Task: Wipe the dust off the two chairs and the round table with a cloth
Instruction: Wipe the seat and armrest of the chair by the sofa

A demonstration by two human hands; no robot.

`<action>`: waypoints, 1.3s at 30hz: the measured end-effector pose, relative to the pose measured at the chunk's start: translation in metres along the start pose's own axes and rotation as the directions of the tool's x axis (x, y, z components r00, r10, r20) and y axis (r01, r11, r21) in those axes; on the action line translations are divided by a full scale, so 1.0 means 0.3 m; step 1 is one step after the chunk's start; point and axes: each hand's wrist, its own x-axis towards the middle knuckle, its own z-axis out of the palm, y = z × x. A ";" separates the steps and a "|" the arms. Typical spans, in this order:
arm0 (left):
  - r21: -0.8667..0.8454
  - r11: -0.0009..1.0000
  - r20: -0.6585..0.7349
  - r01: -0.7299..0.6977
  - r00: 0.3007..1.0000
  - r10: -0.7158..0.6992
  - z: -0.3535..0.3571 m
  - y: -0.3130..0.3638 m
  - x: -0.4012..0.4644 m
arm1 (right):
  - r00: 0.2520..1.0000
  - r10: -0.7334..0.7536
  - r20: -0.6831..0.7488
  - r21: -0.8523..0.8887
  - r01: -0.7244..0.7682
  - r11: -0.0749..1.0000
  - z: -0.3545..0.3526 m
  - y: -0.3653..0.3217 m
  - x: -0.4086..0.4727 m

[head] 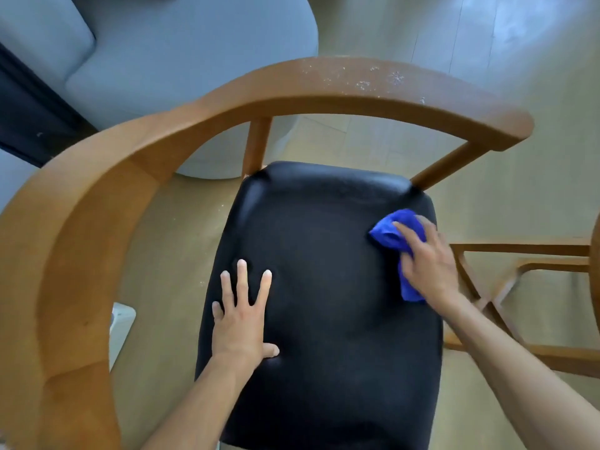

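A wooden chair with a curved backrest rail (136, 164) and a black padded seat (324, 287) fills the view below me. White dust specks lie on the rail's far right part (373, 79). My left hand (242, 316) rests flat on the seat's left side with fingers spread. My right hand (428, 261) presses a blue cloth (393, 232) onto the seat's right edge, fingers laid straight over it. At the right edge, a wooden frame (519, 254) with crossed bars shows under a round wooden edge (595, 271).
A light grey sofa (162, 60) stands behind the chair at the top left, with a dark gap beside it. A white object (121, 323) sits on the floor at the chair's left. Pale wooden floor (487, 43) spreads beyond the chair.
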 end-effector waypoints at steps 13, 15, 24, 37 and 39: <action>-0.620 0.775 -0.111 0.125 0.963 -0.244 -0.096 -0.149 -0.015 | 0.975 -0.218 -0.034 0.113 0.221 0.969 0.210 -0.876 -0.219; -0.558 0.774 -0.072 0.298 0.912 -0.403 -0.093 -0.184 -0.040 | 0.918 -0.391 0.062 0.108 0.383 0.917 0.202 -0.869 -0.314; -0.270 0.940 -0.007 0.209 0.976 -0.219 -0.132 -0.052 -0.056 | 0.531 -0.829 0.174 -0.023 0.844 0.536 0.112 -0.385 -0.123; -0.270 0.945 0.263 0.186 0.958 -0.113 -0.141 -0.076 -0.099 | 0.638 -0.729 0.248 0.147 0.719 0.679 0.069 -0.409 -0.635; -0.274 0.946 0.282 0.172 0.955 -0.092 -0.152 -0.068 -0.127 | 0.435 -0.822 0.368 0.193 0.829 0.526 0.031 -0.364 -0.666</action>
